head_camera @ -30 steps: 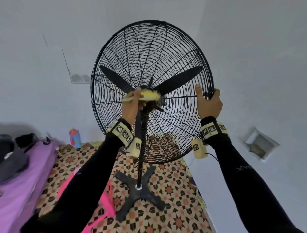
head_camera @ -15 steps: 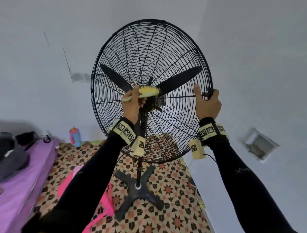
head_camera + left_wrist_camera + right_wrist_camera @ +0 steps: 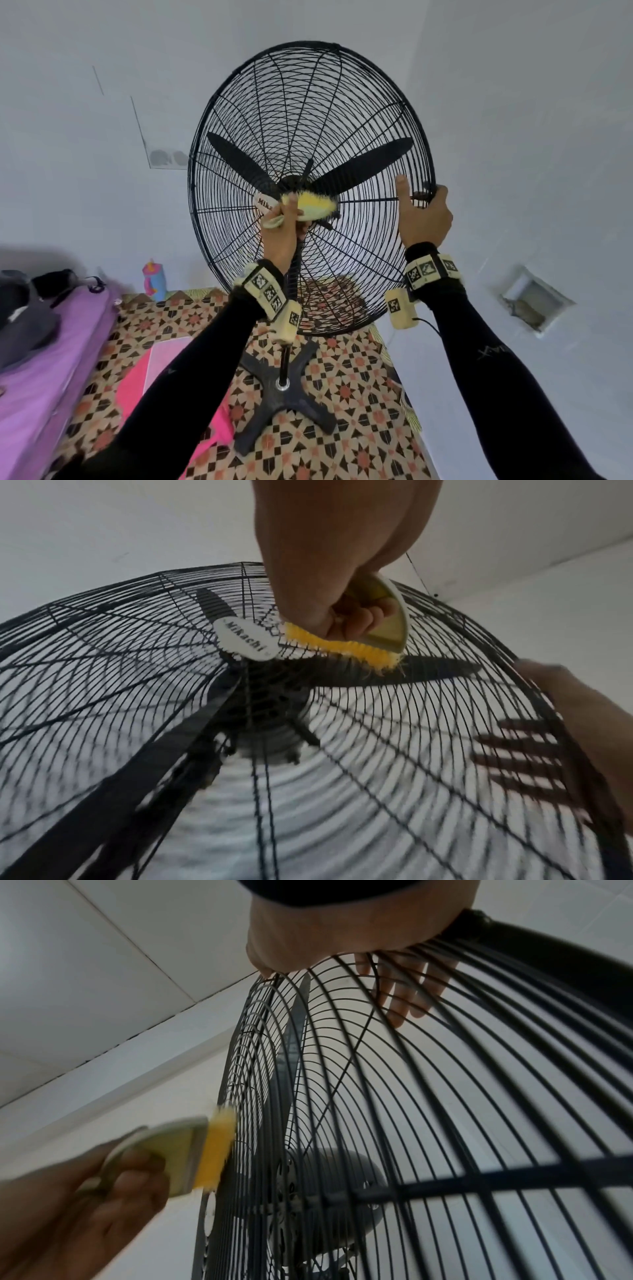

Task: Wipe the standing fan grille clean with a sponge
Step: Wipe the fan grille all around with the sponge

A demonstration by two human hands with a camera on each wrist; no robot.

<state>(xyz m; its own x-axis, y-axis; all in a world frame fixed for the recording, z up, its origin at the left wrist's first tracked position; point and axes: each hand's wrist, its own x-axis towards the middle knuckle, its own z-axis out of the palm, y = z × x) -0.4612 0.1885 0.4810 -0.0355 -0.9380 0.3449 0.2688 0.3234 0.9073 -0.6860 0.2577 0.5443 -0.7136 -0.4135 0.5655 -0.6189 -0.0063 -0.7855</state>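
A black standing fan fills the middle of the head view, its round wire grille (image 3: 308,113) facing me with black blades behind it. My left hand (image 3: 282,228) grips a yellow-bristled scrub brush (image 3: 317,207) and holds its bristles (image 3: 342,646) against the grille beside the white centre badge (image 3: 245,639). In the right wrist view the brush (image 3: 209,1153) presses the grille's front face (image 3: 250,1096). My right hand (image 3: 423,214) grips the grille's right rim, thumb on the front and fingers (image 3: 407,988) wrapped behind the wires.
The fan's cross-shaped base (image 3: 284,394) stands on a patterned mat (image 3: 342,428). A purple-covered bed (image 3: 41,370) with dark items lies at the left, a pink sheet (image 3: 144,380) beside it. A blue and pink bottle (image 3: 154,279) stands by the wall. A wall recess (image 3: 534,301) is at the right.
The left hand's brush has shifted slightly along the grille by the centre, uncovering the white badge. The right hand keeps the same hold on the rim.
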